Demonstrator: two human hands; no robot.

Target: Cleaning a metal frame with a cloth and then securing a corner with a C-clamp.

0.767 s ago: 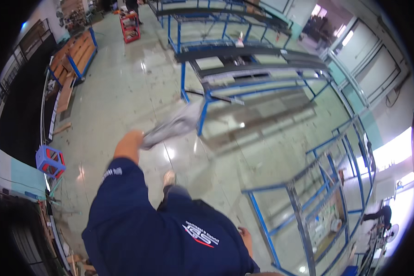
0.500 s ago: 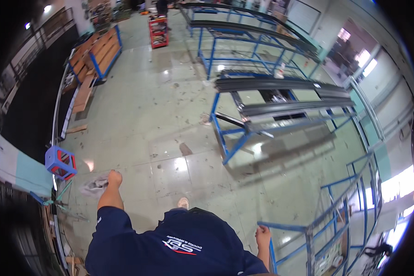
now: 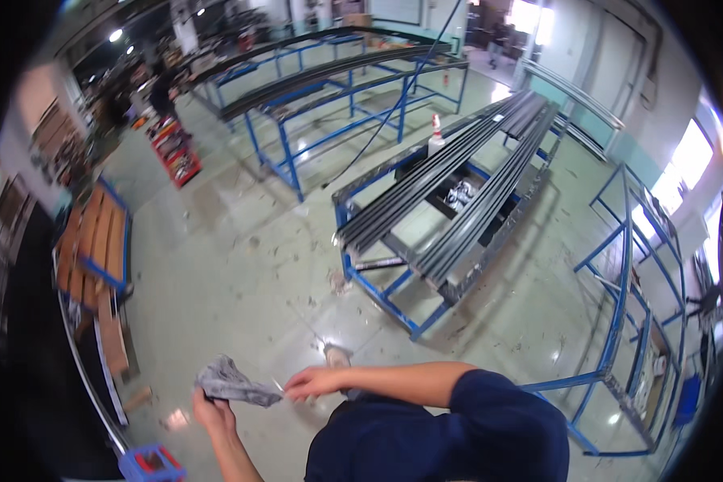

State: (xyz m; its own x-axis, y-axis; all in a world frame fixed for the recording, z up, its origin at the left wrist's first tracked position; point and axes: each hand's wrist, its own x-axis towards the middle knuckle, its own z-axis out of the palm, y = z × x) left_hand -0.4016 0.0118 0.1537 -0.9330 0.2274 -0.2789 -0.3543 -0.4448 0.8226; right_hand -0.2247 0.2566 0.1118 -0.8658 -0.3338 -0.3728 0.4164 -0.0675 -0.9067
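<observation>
A crumpled grey cloth (image 3: pixel 237 383) is gripped in my left hand (image 3: pixel 214 415), held out in front of me above the floor. My right hand (image 3: pixel 315 384) reaches across my body to the loose end of the cloth. Its fingers are drawn together, and a small pale sliver shows by the fingertips; I cannot make out whether it is part of the cloth. Below my right forearm, a light shoe (image 3: pixel 336 355) shows on the tiled floor.
A blue workbench (image 3: pixel 426 321) carrying long dark profiles (image 3: pixel 426 189) and a white spray bottle (image 3: pixel 435 136) stands ahead right. Blue frames (image 3: pixel 606 337) are close on my right. Farther off are a red tool cart (image 3: pixel 173 151), a wooden-slatted rack (image 3: pixel 96 241) and a blue stool (image 3: pixel 151 463).
My view has turned to the right and the workbench appears nearer. My right hand has come from beside the blue frame to the cloth. My left hand has raised the cloth in front.
</observation>
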